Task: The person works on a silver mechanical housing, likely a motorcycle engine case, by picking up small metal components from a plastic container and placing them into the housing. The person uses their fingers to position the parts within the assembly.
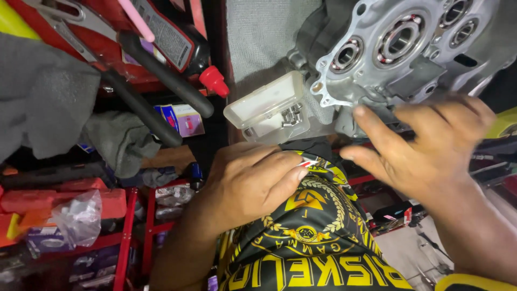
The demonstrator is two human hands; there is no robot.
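A grey metal engine case [409, 48] with several round bearings lies at the upper right on a grey cloth. My right hand [425, 145] hovers just below its lower edge, fingers spread, holding nothing that I can see. My left hand [253, 178] rests lower, on my black and yellow clothing, fingers curled; I cannot see anything in it. Just above the left hand sits a small clear plastic box [269, 108] with several small metal cylinders inside, beside the case's left corner.
A red tool cart [134, 226] crowded with bags and parts fills the left. Grey rags [43, 91], black tool handles [161, 81], a bottle with a red cap [212, 81] and a small carton [183, 118] lie at the upper left.
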